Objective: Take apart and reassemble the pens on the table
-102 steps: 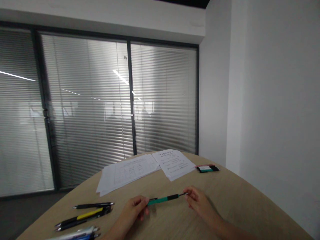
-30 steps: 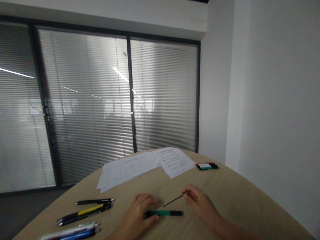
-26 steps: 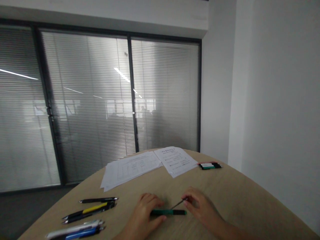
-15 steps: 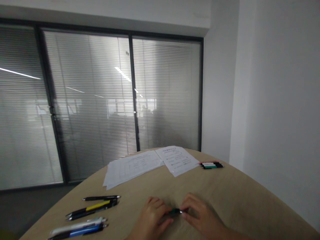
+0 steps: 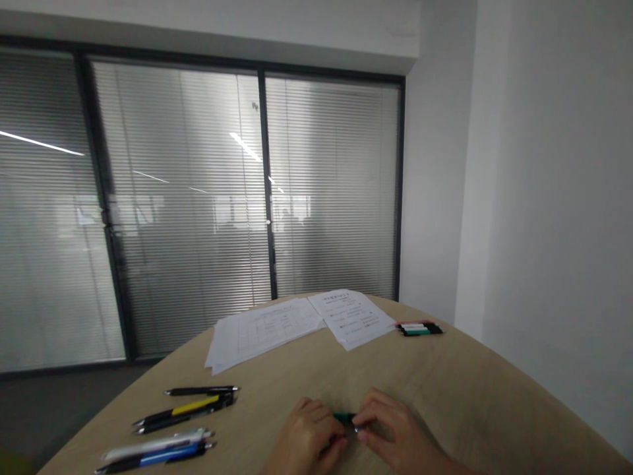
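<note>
Close to the table's near edge, my left hand (image 5: 309, 435) is closed on one end of a dark green pen (image 5: 343, 417). The fingertips of my right hand (image 5: 390, 429) pinch the pen's other end, where a small shiny tip shows. Both hands rest low over the wooden table (image 5: 277, 376), with a short stretch of the pen visible between them. To their left lie a black pen (image 5: 198, 391), a yellow and black pen (image 5: 192, 406), a white pen (image 5: 153, 445) and a blue pen (image 5: 171, 454).
Toward the far edge lie a stack of printed papers (image 5: 267, 330) and a single printed sheet (image 5: 351, 320). Several pens (image 5: 418, 328) are bunched at the sheet's right. Behind the table stand glass panels with blinds (image 5: 182, 198) and a white wall (image 5: 554, 231).
My left fingers have curled further in and the two hands have come slightly closer together around the pen. Less of the pen shows between them.
</note>
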`<state>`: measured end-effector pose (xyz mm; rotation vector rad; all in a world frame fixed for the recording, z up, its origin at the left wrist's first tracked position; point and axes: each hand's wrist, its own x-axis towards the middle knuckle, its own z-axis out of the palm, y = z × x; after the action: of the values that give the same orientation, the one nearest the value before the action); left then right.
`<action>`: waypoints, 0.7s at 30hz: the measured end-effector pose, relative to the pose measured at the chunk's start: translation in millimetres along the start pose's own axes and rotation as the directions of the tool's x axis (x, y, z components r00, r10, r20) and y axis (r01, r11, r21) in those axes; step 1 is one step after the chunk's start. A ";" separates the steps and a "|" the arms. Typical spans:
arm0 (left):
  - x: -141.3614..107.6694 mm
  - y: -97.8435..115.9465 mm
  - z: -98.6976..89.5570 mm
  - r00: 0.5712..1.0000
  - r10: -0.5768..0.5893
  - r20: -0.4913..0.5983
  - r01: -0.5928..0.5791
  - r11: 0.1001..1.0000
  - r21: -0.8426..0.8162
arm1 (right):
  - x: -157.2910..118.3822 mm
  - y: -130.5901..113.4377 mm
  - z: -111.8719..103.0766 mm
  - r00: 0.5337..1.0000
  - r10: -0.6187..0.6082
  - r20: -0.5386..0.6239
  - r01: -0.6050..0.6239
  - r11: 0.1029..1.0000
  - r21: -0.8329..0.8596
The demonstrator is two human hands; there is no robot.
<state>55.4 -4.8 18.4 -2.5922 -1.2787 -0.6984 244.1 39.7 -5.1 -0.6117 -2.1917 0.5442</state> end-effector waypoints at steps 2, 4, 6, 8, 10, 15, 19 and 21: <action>0.7 -0.1 0.9 1.000 -0.008 -0.006 0.008 1.000 0.001 | -0.1 0.7 0.4 1.000 0.013 0.006 -0.013 1.000 0.010; 1.3 -0.3 2.0 1.000 -0.020 -0.003 0.020 1.000 0.004 | -0.2 1.3 1.0 1.000 0.026 0.012 -0.027 0.999 0.025; 1.6 -0.5 2.5 1.000 -0.029 0.008 0.029 1.000 0.010 | -0.1 1.2 1.6 0.999 0.032 0.011 -0.032 0.999 0.033; 1.6 -0.8 2.2 0.999 -0.033 0.019 0.033 0.999 0.013 | 0.3 0.8 1.8 1.000 0.026 0.009 -0.027 0.999 0.037; 1.1 -1.1 1.5 0.999 -0.031 0.014 0.030 0.999 0.011 | 0.8 0.3 1.7 1.000 0.027 0.007 -0.027 0.999 0.045; -0.3 -1.5 0.4 1.000 -0.020 0.007 0.020 1.000 -0.001 | 1.6 -0.6 0.4 0.999 0.042 0.005 -0.043 0.998 0.052; -0.4 -0.8 -0.7 0.999 -0.024 0.020 0.024 1.000 0.003 | 1.1 -1.3 0.9 0.999 0.051 0.004 -0.051 0.997 0.065; -0.4 -1.3 -0.9 0.999 -0.023 0.031 0.023 1.000 0.017 | 1.4 1.3 1.1 0.998 0.068 -0.008 -0.068 0.996 0.060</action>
<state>53.9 -4.5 18.9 -2.5890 -1.3194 -0.6513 242.8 41.4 -5.7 -0.6578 -2.1437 0.6383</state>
